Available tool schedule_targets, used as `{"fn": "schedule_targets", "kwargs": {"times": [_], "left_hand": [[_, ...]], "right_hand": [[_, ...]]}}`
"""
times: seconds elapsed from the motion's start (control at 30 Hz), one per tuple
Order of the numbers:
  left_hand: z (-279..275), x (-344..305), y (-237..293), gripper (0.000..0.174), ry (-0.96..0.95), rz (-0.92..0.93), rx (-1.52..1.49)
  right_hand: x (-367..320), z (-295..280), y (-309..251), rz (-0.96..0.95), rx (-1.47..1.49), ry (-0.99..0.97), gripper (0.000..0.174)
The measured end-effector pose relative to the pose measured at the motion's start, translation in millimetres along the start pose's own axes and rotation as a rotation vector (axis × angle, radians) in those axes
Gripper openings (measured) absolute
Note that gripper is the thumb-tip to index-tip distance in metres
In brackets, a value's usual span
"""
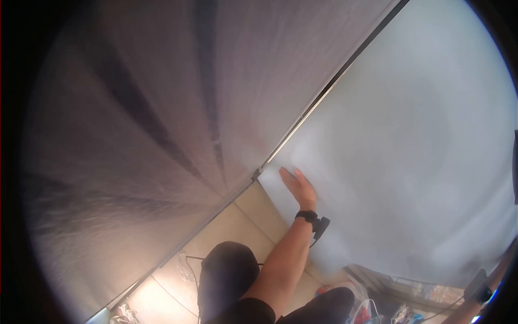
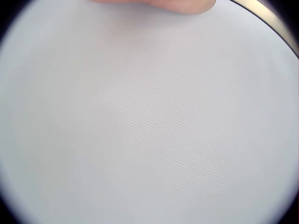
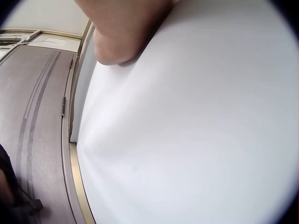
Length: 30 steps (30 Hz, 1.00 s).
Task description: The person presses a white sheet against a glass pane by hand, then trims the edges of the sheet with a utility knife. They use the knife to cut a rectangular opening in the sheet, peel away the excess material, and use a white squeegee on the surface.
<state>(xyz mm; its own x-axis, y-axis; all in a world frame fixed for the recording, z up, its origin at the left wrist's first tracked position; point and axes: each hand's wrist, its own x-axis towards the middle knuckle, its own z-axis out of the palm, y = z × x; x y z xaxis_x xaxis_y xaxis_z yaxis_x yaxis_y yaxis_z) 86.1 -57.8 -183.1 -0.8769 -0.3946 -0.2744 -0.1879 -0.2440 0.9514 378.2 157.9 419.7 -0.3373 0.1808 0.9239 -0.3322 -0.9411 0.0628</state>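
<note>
A large white fabric-like surface (image 1: 399, 135) fills the right of the head view; fine ribbing shows on it (image 2: 163, 116) in the left wrist view. My left hand (image 1: 299, 188) lies against it with straight fingers, close to its corner and a thin metal-edged strip (image 1: 302, 120). Only part of that hand (image 2: 173, 3) enters the top of the left wrist view. In the right wrist view, part of my right hand (image 3: 124, 35) touches the same white surface (image 3: 201, 112), which has soft folds; its fingertips are hidden. The right hand itself is outside the head view.
A grey-brown panel with dark stripes (image 1: 156, 102) spans the left. Tiled floor (image 1: 237, 216) shows below, with plastic bags and small items (image 1: 372, 308) at the bottom right. A hinged door (image 3: 42, 121) with gold-coloured trim (image 3: 80, 186) stands left in the right wrist view.
</note>
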Motion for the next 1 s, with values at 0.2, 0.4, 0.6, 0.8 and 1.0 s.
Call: {"fn": "schedule_targets", "kwargs": {"times": [0.2, 0.4, 0.6, 0.8, 1.0], "left_hand": [[-10.6, 16.6, -31.4, 0.082, -0.056, -0.16, 0.255], [-7.4, -22.8, 77.8, 0.073, -0.041, 0.08, 0.167], [38.7, -83.0, 341.1, 0.075, -0.287, 0.881, -0.071], [125.7, -115.3, 545.4, 0.079, -0.251, 1.147, -0.124], [131.1, -113.4, 520.7, 0.089, -0.249, 1.03, 0.028]], "right_hand": [[10.2, -22.3, 23.8, -0.049, 0.056, 0.239, 0.052], [32.8, -23.7, -6.1, 0.126, 0.499, 0.06, 0.067], [58.7, -18.8, 5.9, 0.311, 2.393, 0.167, 0.08], [47.6, -46.9, 100.4, 0.202, 2.387, 0.523, 0.066], [37.2, -49.7, 112.0, -0.098, 2.444, 0.305, 0.068]]}}
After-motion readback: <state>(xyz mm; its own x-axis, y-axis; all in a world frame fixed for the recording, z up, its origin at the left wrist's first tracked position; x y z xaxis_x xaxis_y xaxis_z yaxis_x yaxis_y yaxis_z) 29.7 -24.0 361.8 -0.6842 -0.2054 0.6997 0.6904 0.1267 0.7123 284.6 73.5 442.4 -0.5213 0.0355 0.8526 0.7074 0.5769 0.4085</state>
